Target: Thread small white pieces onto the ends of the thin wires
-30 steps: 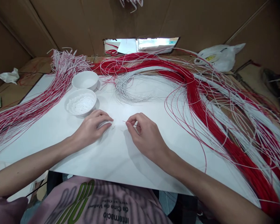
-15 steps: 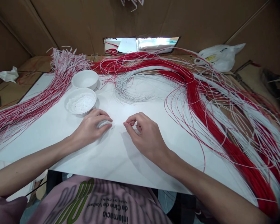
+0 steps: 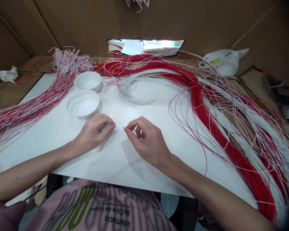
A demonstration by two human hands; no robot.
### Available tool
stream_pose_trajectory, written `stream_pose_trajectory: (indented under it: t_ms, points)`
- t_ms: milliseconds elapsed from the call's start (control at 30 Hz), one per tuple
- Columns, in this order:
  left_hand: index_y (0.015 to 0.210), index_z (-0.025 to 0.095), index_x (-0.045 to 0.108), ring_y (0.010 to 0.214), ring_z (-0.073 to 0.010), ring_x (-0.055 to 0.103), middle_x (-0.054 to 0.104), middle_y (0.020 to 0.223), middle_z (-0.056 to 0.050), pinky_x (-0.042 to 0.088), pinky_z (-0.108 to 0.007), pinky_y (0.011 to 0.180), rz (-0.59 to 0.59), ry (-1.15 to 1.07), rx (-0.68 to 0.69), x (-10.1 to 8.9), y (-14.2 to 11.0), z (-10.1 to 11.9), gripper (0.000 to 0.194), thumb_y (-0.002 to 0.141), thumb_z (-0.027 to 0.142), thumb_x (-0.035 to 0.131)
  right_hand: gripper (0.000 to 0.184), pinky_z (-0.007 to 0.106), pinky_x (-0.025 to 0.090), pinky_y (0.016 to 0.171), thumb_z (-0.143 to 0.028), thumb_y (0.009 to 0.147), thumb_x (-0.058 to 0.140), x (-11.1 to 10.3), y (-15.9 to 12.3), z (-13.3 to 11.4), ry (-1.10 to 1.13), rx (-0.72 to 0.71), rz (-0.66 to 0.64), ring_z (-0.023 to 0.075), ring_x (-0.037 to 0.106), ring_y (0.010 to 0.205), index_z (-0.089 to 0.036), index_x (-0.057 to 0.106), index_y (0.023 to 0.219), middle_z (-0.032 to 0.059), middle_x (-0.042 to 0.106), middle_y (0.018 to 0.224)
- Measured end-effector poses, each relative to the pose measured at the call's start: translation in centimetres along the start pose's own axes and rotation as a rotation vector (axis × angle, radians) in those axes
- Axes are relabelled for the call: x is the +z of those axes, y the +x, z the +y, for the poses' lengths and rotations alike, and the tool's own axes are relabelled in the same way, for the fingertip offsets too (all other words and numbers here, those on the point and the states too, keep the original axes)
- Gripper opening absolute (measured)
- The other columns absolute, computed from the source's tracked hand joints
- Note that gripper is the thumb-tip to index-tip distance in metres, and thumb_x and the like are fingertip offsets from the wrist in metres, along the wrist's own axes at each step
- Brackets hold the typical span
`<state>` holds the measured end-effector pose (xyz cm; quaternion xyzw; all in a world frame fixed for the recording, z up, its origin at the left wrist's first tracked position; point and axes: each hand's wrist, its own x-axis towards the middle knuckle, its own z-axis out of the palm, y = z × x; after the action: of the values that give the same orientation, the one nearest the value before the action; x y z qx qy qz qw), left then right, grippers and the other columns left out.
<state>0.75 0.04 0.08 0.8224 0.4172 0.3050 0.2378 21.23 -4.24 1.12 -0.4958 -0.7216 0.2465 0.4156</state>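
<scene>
Pinched shut between the thumb and fingers of the right hand (image 3: 148,139), a thin wire (image 3: 131,129) is held, with its tip pointing left. That tip is kept just apart from a white bit (image 3: 116,129), which lies on a white sheet (image 3: 125,170) by the fingers of the left hand (image 3: 92,134). The left hand is curled, but it cannot be told whether anything is gripped under it.

The wire is judged to be light and springy, so it could bend or wobble. Holding it near the tip should help keep it steady. The white bit looks small and soft and might crumble, but it is too small to be sure.

Part of the wire is hidden by the right fingers. A white bowl (image 3: 83,116) of white grains and a second bowl (image 3: 88,75) are near the left hand. A long bundle (image 3: 26,115) of red and white wires is cut off by the left edge of the view, and a big bundle (image 3: 221,138) is cut off at the right and bottom. A pale coil (image 3: 135,93) of wire is seen beyond the hands.
</scene>
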Motion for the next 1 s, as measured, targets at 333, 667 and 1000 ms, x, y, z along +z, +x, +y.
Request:
stream_pose_trajectory:
  t_ms: [333, 667, 1000]
  points:
    - [0.088, 0.019, 0.068, 0.081, -0.0213, 0.074, 0.076, 0.086, -0.007, 0.062, -0.031, 0.072, -0.027, -0.718, -0.295, -0.4, -0.7, 1.5, 0.013, 0.081, 0.028, 0.073, 0.007, 0.021, 0.056, 0.055, -0.014, 0.089, 0.055, -0.1, -0.7, -1.4, 0.226, -0.131, 0.057, 0.0120, 0.065, 0.077, -0.018, 0.060, 0.089, 0.0030, 0.067, 0.087]
    - [0.088, 0.020, 0.070, 0.082, -0.0221, 0.074, 0.077, 0.088, -0.007, 0.063, -0.034, 0.073, -0.080, -0.821, -0.323, 0.2, -1.3, 1.2, 0.015, 0.079, 0.032, 0.075, 0.011, 0.021, 0.058, 0.056, -0.011, 0.088, 0.054, -0.1, -0.9, -1.7, 0.230, -0.183, 0.051, 0.0126, 0.067, 0.078, -0.019, 0.061, 0.088, 0.0033, 0.070, 0.087]
    - [0.087, 0.023, 0.070, 0.082, -0.0171, 0.073, 0.075, 0.087, -0.003, 0.061, -0.029, 0.075, -0.081, -0.830, -0.272, 0.1, -1.4, 1.2, 0.007, 0.081, 0.026, 0.073, 0.011, 0.021, 0.057, 0.055, -0.009, 0.086, 0.056, -0.2, -0.9, -1.8, 0.257, -0.161, 0.037, 0.0119, 0.066, 0.076, -0.019, 0.061, 0.086, 0.0028, 0.069, 0.088]
